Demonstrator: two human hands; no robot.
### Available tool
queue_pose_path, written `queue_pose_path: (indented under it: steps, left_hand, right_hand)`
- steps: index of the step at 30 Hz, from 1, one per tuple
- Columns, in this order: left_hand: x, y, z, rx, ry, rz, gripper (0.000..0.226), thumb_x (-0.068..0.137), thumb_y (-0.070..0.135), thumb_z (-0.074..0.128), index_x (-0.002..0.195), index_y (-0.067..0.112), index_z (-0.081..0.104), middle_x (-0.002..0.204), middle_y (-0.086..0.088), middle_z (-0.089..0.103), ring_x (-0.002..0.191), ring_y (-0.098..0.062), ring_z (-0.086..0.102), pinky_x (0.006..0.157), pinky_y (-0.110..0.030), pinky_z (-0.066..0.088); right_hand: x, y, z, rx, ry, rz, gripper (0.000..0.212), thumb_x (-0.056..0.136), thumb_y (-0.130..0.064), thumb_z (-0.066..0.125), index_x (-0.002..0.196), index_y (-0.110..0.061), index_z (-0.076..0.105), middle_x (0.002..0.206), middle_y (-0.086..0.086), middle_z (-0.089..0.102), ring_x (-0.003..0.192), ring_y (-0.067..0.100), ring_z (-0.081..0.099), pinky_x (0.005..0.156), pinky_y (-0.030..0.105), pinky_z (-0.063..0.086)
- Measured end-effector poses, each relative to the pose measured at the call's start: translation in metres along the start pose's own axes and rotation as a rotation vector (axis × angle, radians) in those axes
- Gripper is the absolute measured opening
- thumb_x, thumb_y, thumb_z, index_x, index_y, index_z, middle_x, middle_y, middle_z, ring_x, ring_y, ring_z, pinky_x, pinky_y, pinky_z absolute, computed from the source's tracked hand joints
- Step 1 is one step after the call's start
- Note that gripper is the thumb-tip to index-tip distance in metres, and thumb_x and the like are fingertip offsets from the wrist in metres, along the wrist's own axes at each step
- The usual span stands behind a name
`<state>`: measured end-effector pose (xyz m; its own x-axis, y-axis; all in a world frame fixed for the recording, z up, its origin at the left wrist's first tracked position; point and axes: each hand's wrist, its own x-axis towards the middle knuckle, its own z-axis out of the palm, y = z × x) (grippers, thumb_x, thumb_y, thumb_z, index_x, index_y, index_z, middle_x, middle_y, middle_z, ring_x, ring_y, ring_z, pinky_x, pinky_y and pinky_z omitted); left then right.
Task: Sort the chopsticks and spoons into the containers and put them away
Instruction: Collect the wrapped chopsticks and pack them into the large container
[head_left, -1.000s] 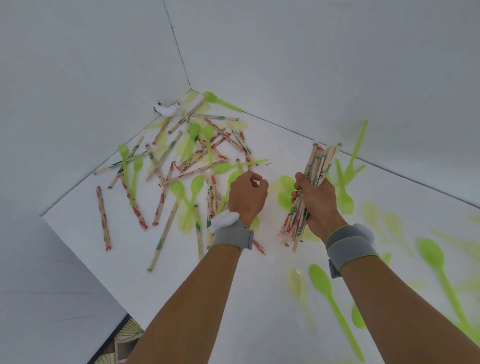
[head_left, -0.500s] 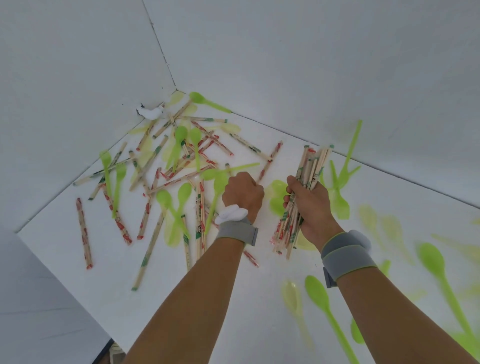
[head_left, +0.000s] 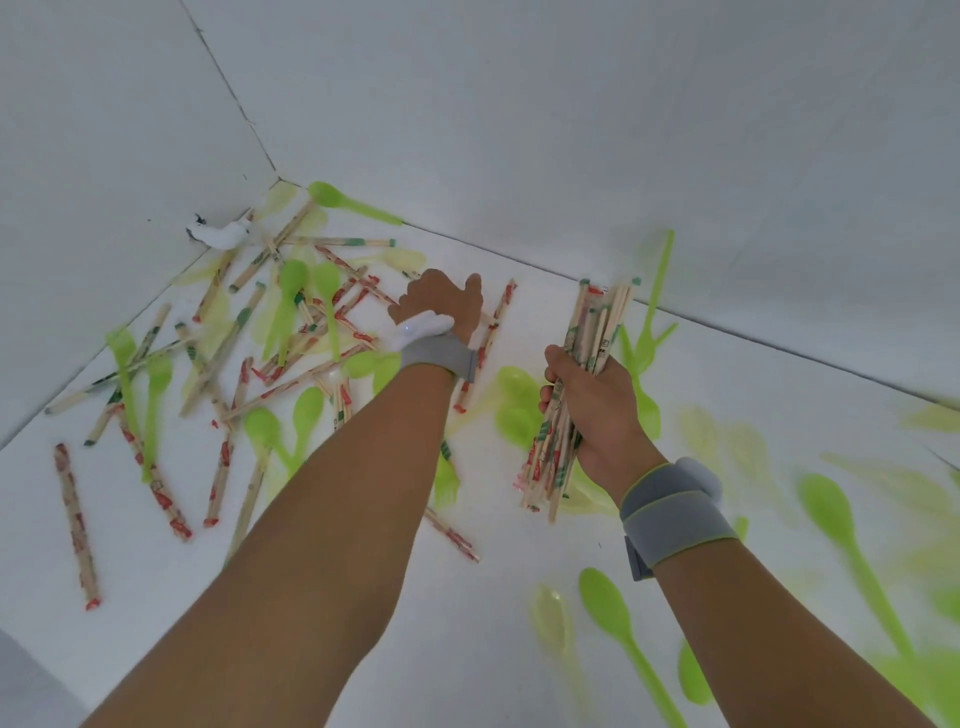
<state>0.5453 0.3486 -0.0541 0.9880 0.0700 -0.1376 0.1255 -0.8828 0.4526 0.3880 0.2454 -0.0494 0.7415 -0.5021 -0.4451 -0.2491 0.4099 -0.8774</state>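
Note:
Several paper-wrapped chopsticks (head_left: 228, 457) and bright green plastic spoons (head_left: 324, 291) lie scattered over a white table (head_left: 171, 587) that runs into a corner. My right hand (head_left: 602, 410) grips a bundle of chopsticks (head_left: 597, 322), held nearly upright with its lower ends close to the table. My left hand (head_left: 441, 306) reaches forward over the pile, thumb out to the right next to a loose chopstick (head_left: 501, 306). Its fingers are hidden behind the back of the hand. No containers are in view.
White walls (head_left: 571, 130) close in the table at the back and left. A crumpled white scrap (head_left: 221, 234) sits in the corner. More green spoons (head_left: 613, 613) lie near the front right, and the wall mirrors some of them. Grey wristbands are on both wrists.
My left hand has stretched farther forward across the pile, toward the back wall. The right hand still holds the bundle, little moved. The view has shifted a bit.

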Motion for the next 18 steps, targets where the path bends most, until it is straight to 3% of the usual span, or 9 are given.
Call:
queue_pose_path:
  steps: [3, 6, 9, 13, 18]
  left_hand:
    - [0.006, -0.003, -0.001, -0.02, -0.026, -0.014, 0.022, 0.085, 0.034, 0.058, 0.086, 0.012, 0.055, 0.097, -0.008, 0.063, 0.085, -0.028, 0.065, 0.085, -0.037, 0.05]
    - [0.002, -0.002, -0.008, -0.077, -0.021, -0.062, 0.021, 0.076, 0.027, 0.064, 0.068, 0.016, 0.048, 0.079, -0.003, 0.062, 0.065, -0.022, 0.06, 0.065, -0.026, 0.044]
    - [-0.007, -0.001, -0.012, -0.056, -0.031, -0.059, 0.023, 0.072, 0.027, 0.068, 0.069, 0.012, 0.051, 0.07, -0.003, 0.057, 0.073, -0.028, 0.065, 0.067, -0.029, 0.047]
    - [-0.03, -0.004, -0.004, 0.029, -0.066, 0.019, 0.02, 0.071, 0.027, 0.073, 0.085, 0.013, 0.07, 0.074, -0.001, 0.06, 0.069, -0.023, 0.061, 0.065, -0.027, 0.05]
    - [-0.047, -0.012, 0.004, 0.085, -0.099, 0.079, 0.007, 0.072, 0.019, 0.071, 0.075, 0.017, 0.065, 0.069, 0.001, 0.059, 0.05, -0.014, 0.052, 0.055, -0.019, 0.041]
  right_hand:
    - [0.003, 0.004, -0.003, 0.0, 0.015, 0.005, 0.011, 0.097, -0.015, 0.067, 0.098, -0.01, 0.058, 0.074, 0.005, 0.054, 0.053, 0.019, 0.051, 0.06, 0.035, 0.049]
    - [0.002, 0.003, -0.005, -0.002, 0.034, 0.01, 0.011, 0.097, -0.014, 0.067, 0.096, -0.01, 0.057, 0.075, 0.006, 0.054, 0.053, 0.019, 0.051, 0.06, 0.035, 0.049]
    - [-0.001, 0.0, -0.005, 0.007, 0.032, 0.009, 0.011, 0.097, -0.015, 0.067, 0.096, -0.011, 0.057, 0.076, 0.006, 0.054, 0.054, 0.019, 0.051, 0.06, 0.036, 0.049]
    - [-0.009, -0.002, -0.004, 0.012, 0.023, 0.011, 0.012, 0.097, -0.015, 0.068, 0.099, -0.01, 0.058, 0.076, 0.006, 0.055, 0.054, 0.019, 0.052, 0.06, 0.035, 0.05]
    - [-0.016, -0.002, -0.004, 0.015, 0.018, 0.006, 0.01, 0.096, -0.015, 0.068, 0.098, -0.01, 0.059, 0.074, 0.005, 0.055, 0.053, 0.019, 0.051, 0.06, 0.035, 0.049]
